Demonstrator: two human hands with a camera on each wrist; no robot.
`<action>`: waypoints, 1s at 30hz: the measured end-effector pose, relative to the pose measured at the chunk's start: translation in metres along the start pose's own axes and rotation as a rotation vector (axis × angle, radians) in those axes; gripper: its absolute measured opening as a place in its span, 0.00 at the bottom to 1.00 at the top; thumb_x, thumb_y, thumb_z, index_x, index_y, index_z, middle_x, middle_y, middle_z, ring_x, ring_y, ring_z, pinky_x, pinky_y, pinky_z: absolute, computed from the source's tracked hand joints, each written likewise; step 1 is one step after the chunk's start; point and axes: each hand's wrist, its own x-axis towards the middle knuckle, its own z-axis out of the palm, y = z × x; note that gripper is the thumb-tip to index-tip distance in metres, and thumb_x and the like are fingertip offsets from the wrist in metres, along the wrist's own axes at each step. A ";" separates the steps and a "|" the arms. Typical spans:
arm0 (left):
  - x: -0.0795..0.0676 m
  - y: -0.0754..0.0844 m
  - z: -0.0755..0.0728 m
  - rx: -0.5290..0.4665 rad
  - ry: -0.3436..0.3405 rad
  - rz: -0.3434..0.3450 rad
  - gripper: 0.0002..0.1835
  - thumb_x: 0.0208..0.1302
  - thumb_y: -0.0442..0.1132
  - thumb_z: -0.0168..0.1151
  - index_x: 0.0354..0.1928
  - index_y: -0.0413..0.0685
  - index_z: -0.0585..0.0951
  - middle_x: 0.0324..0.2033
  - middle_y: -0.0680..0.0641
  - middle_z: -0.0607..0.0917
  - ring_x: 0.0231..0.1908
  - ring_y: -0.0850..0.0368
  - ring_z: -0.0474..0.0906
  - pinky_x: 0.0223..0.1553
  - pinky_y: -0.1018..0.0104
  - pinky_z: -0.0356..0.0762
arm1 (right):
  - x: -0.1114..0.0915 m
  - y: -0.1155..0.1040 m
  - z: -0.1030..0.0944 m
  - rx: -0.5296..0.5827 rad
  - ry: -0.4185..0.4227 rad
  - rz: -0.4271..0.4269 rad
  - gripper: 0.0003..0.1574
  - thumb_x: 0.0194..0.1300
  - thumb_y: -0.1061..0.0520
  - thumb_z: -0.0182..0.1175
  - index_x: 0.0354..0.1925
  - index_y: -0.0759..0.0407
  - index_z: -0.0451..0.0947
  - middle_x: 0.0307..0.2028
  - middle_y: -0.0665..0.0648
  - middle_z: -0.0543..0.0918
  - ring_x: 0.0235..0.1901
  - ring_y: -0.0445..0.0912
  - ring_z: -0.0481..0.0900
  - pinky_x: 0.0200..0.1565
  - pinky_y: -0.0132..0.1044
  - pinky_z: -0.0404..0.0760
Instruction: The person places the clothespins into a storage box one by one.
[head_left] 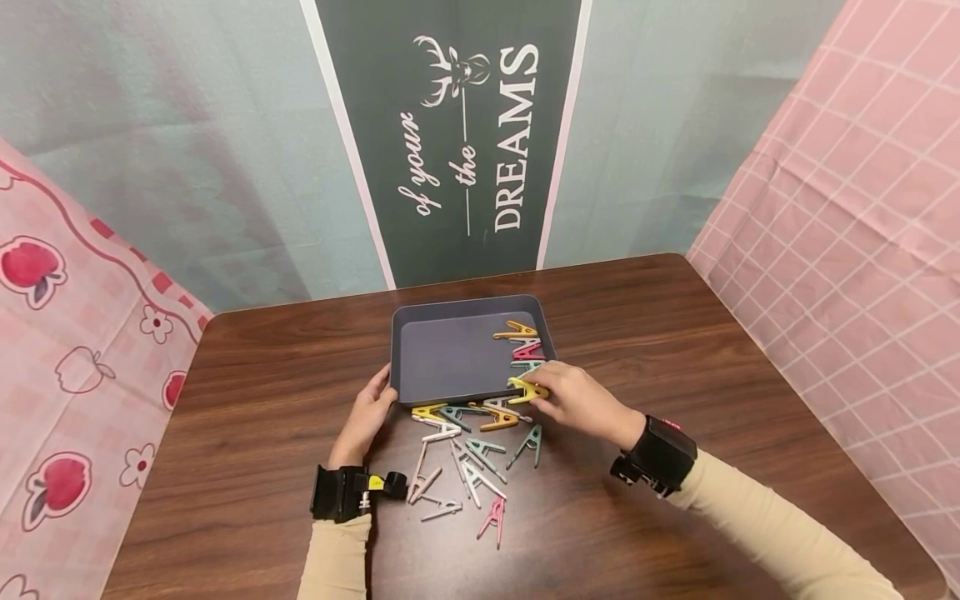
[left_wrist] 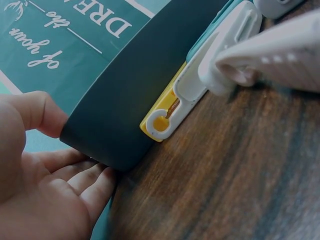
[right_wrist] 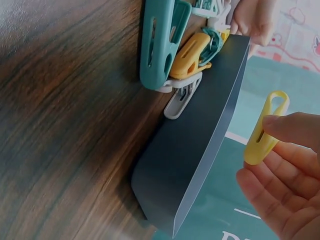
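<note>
A yellow clothespin (head_left: 528, 390) is pinched between the thumb and fingers of my right hand (head_left: 577, 400), over the front right corner of a dark grey tray (head_left: 450, 358). In the right wrist view the held clothespin (right_wrist: 267, 127) appears above the tray's rim. My left hand (head_left: 367, 421) grips the tray's front left corner, thumb at the rim (left_wrist: 75, 115) and fingers along the outer side. Inside the tray, along its right wall, lie an orange clothespin (head_left: 516, 330), a red clothespin (head_left: 528, 351) and a pale green clothespin (head_left: 527, 365), in a row.
Several loose clothespins lie before the tray, among them a white clothespin (head_left: 478, 482), a pink clothespin (head_left: 492, 522) and a green clothespin (head_left: 527, 446). A yellow clothespin (head_left: 427, 412) sits against the tray's front wall. Curtains (head_left: 247, 167) hang behind the wooden table (head_left: 262, 375).
</note>
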 end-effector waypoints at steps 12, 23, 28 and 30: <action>-0.002 0.000 -0.001 0.001 0.003 0.017 0.33 0.68 0.29 0.42 0.74 0.38 0.51 0.74 0.36 0.56 0.75 0.42 0.52 0.74 0.51 0.52 | 0.007 0.014 0.001 -0.012 0.030 0.050 0.18 0.55 0.61 0.69 0.46 0.63 0.82 0.40 0.58 0.86 0.40 0.47 0.83 0.41 0.41 0.84; -0.003 0.000 0.000 -0.001 0.002 0.007 0.33 0.68 0.29 0.42 0.75 0.39 0.51 0.74 0.37 0.57 0.75 0.43 0.52 0.74 0.51 0.52 | 0.019 0.031 0.008 0.026 0.004 0.132 0.20 0.57 0.61 0.67 0.50 0.62 0.81 0.41 0.58 0.85 0.37 0.45 0.81 0.37 0.37 0.80; -0.002 0.000 0.000 -0.002 0.000 0.006 0.32 0.69 0.30 0.42 0.75 0.38 0.51 0.74 0.37 0.56 0.75 0.43 0.51 0.75 0.51 0.52 | 0.025 0.034 0.010 0.023 0.006 0.170 0.19 0.58 0.60 0.67 0.50 0.61 0.81 0.37 0.57 0.85 0.36 0.45 0.80 0.36 0.36 0.79; -0.002 0.000 0.000 -0.002 -0.001 0.007 0.32 0.69 0.30 0.42 0.75 0.38 0.51 0.74 0.37 0.56 0.75 0.43 0.51 0.75 0.50 0.52 | 0.026 0.034 0.010 0.027 0.003 0.199 0.19 0.58 0.60 0.67 0.49 0.62 0.82 0.35 0.56 0.84 0.32 0.43 0.76 0.34 0.34 0.76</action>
